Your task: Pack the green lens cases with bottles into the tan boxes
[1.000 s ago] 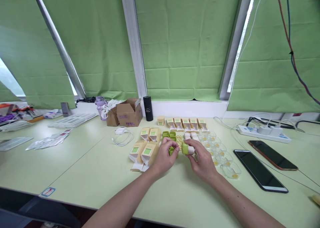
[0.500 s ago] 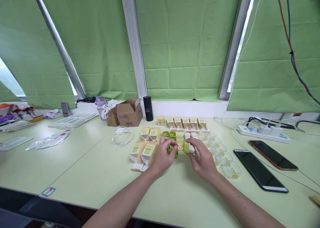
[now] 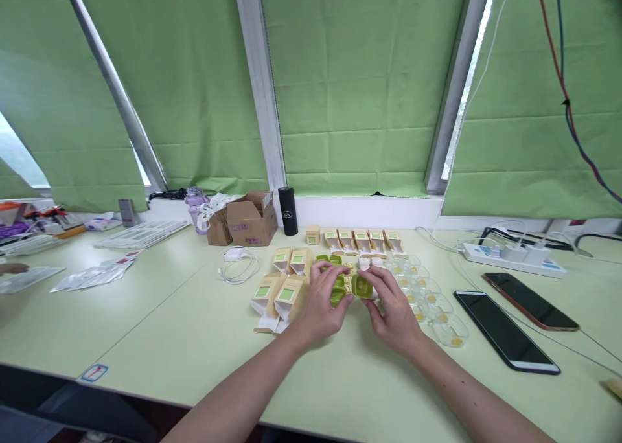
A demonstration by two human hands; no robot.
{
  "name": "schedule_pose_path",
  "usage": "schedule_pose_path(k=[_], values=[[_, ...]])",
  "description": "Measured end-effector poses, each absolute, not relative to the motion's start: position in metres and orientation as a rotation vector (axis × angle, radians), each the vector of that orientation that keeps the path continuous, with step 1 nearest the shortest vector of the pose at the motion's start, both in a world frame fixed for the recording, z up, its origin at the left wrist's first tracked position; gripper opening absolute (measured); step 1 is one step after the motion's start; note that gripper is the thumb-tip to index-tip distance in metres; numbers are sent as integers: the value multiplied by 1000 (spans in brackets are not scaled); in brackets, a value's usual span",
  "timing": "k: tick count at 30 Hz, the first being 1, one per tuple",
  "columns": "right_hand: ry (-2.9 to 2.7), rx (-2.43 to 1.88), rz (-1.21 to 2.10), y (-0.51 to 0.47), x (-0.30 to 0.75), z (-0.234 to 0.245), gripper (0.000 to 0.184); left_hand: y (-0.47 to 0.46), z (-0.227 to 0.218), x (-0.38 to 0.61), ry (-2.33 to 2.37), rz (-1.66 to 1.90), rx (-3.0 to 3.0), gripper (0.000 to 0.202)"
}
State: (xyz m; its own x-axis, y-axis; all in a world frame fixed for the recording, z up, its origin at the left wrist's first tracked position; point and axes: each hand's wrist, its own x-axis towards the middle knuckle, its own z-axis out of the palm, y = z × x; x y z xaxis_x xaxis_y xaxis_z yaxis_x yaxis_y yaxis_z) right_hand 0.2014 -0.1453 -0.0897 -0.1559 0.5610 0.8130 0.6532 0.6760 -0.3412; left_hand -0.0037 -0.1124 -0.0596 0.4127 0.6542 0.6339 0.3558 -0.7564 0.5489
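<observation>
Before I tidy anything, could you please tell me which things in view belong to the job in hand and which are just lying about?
Likely part of the job:
green piece in the right hand
other green pieces
clear containers
green-labelled boxes

Probably just lying about:
nearer phone
farther phone
power strip
black bottle
white adapter

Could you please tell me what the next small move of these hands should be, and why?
I would probably bring the left hand a little closer to the green cup held in the right hand, because the cup's hollow side appears turned toward the camera and the left fingertips are just beside it. I cannot tell whether those fingertips hold anything small.
</observation>
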Motion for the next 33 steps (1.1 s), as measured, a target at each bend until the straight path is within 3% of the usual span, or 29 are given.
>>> schedule_pose_path(k=[5, 19, 33], values=[[-1833, -931, -152, -145, 201, -90, 54, -110, -63, -3, 830, 1244, 2373, 54], [-1884, -853, -281, -146, 202, -84, 31, -109, -64, -5, 816, 1230, 2379, 45], [-1872, -816, -314, -145, 200, -84, 36, -108, -64, -5, 781, 1309, 2404, 43]])
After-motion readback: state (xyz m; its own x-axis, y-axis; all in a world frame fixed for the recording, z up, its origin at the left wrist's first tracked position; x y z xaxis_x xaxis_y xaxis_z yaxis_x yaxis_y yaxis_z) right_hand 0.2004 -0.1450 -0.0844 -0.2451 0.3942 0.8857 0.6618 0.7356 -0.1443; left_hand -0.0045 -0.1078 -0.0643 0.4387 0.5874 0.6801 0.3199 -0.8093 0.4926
